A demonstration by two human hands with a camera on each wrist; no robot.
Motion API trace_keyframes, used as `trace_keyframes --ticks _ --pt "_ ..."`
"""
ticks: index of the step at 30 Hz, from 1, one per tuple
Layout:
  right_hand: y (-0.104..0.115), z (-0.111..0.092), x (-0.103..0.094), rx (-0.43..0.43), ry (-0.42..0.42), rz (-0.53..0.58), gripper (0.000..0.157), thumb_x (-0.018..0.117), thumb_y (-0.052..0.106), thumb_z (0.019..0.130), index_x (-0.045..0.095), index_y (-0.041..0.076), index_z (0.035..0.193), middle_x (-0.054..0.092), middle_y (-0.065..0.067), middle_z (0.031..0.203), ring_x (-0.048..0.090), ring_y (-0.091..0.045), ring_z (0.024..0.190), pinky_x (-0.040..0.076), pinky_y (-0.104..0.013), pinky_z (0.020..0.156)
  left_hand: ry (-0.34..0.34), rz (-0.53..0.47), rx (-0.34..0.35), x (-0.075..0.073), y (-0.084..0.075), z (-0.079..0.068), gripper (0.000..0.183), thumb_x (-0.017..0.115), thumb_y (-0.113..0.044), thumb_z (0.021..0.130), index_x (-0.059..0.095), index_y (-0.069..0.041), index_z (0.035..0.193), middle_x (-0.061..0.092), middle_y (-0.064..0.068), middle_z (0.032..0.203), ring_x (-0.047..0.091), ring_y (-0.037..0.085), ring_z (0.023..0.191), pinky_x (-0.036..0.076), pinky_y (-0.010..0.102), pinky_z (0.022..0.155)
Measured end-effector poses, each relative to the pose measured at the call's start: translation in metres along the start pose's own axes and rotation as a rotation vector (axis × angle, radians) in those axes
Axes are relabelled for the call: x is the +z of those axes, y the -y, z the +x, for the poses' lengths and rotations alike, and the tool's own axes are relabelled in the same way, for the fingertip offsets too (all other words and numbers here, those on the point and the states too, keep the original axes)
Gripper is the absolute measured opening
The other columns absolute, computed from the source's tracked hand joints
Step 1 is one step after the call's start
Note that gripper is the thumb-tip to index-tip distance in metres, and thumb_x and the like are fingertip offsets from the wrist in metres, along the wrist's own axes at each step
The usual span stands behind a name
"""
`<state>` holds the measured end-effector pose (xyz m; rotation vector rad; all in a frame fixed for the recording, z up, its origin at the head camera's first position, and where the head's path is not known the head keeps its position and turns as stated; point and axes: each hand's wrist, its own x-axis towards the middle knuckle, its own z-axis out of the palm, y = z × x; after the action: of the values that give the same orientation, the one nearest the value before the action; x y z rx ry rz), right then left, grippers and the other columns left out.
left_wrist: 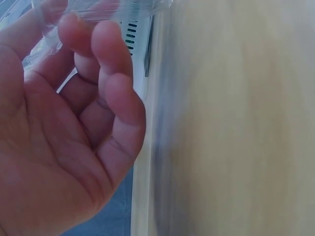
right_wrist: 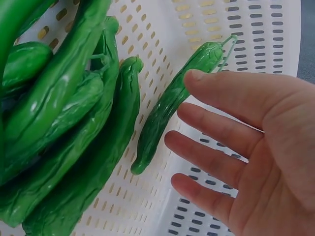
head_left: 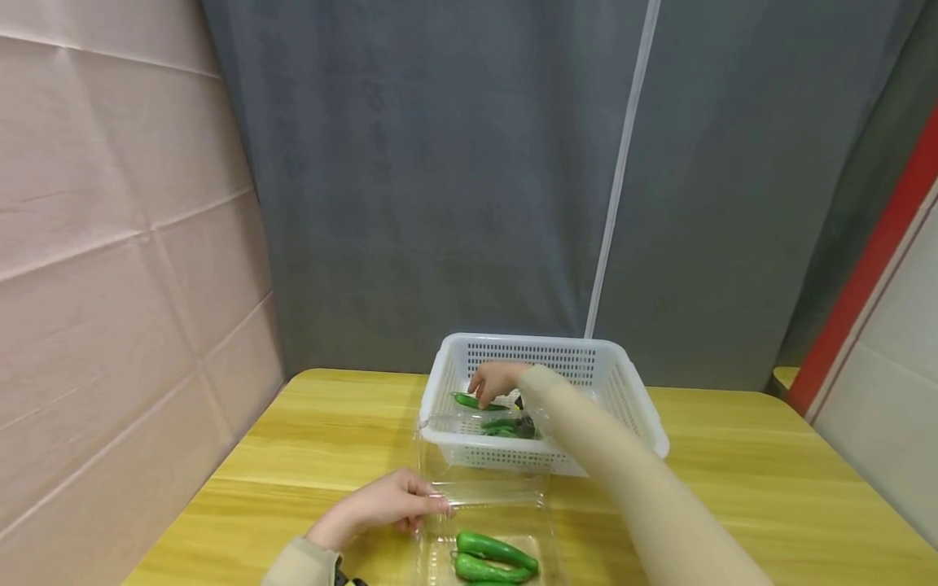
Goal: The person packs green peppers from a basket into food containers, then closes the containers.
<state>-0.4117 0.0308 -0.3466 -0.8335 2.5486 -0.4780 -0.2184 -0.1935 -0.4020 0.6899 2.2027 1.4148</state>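
Observation:
My left hand (head_left: 392,505) pinches the left edge of a clear plastic clamshell box (head_left: 487,493) that lies opened on the table. Two or more green peppers (head_left: 493,547) lie in its near half, and its lid leans toward the white basket (head_left: 528,337). Over inside that basket reaches my right hand (head_left: 501,378). In the right wrist view its fingers are mostly straight, with the tips right at a single dark green pepper (right_wrist: 165,105). Several more green peppers (right_wrist: 74,123) are heaped beside it. The left wrist view shows clear plastic (left_wrist: 142,7) at the left fingertips.
A wooden table (head_left: 330,423) carries the box and the basket. Behind it hangs a grey curtain (head_left: 440,187), with a pink cloth wall (head_left: 124,268) on the left. My right sleeve (head_left: 623,464) crosses the basket's near rim.

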Motion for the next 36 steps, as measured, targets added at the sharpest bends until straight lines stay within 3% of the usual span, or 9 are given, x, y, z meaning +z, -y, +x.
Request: trace_keyframes --ticks 10,18,36 --pt "0.002 0.007 0.006 -0.069 -0.020 -0.090 0.043 0.076 0.000 0.075 0.067 0.003 0.117 0.069 -0.008 0.103 0.064 -0.016 0.090 0.052 -0.026 0.077 -0.003 0.009 -0.011 -0.001 0.000 -0.001 0.037 0.066 -0.027 0.093 0.066 0.008 0.081 0.050 -0.002 0.054 0.044 0.008 0.047 0.036 0.021 0.046" --pt "-0.003 0.015 0.014 -0.083 -0.064 -0.195 0.035 0.075 0.001 0.074 0.072 0.006 0.109 0.070 -0.005 0.095 0.063 -0.013 0.079 0.052 -0.026 0.070 0.003 0.017 0.004 0.000 0.000 -0.001 0.037 0.066 -0.027 0.093 0.066 0.008 0.080 0.050 -0.002 0.053 0.044 0.008 0.046 0.036 0.021 0.046" --pt "-0.005 -0.006 0.010 -0.045 -0.095 -0.168 0.028 0.077 0.003 0.078 0.071 0.004 0.106 0.069 -0.004 0.092 0.062 -0.013 0.079 0.052 -0.027 0.070 0.045 0.010 0.024 0.002 -0.001 0.006 0.041 0.066 -0.030 0.093 0.065 0.009 0.081 0.049 -0.003 0.053 0.042 0.006 0.047 0.035 0.020 0.046"
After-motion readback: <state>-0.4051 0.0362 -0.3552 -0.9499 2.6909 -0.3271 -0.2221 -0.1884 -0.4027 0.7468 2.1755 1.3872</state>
